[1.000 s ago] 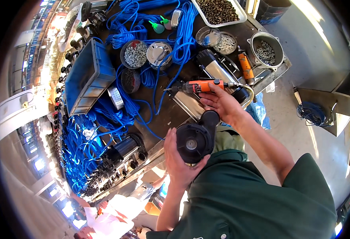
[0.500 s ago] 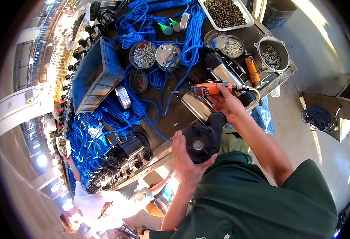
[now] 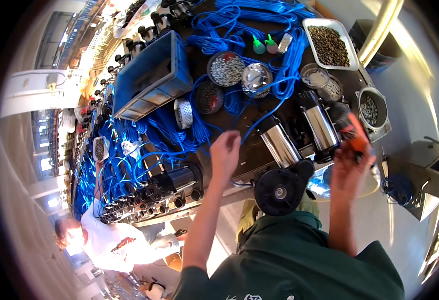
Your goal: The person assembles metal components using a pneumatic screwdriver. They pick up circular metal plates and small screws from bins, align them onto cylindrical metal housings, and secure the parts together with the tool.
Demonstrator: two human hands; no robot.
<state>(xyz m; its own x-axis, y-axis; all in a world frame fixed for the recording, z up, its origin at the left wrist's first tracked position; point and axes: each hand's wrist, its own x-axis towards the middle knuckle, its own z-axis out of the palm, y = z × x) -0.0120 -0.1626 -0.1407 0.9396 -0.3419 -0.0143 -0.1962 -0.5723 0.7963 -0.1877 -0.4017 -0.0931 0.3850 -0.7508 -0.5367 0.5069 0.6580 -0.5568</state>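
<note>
Orange power tool (image 3: 359, 136), blurred, looks dark at 1 end.

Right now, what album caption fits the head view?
Right hand holding an orange power screwdriver, left hand above the workbench, round black pump housing at its edge.

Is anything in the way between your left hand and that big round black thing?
Nothing visible blocks the left hand from the round black part; only dark bench top and its edge show between them. The right hand, gripping the orange tool, is off to the right.
</note>
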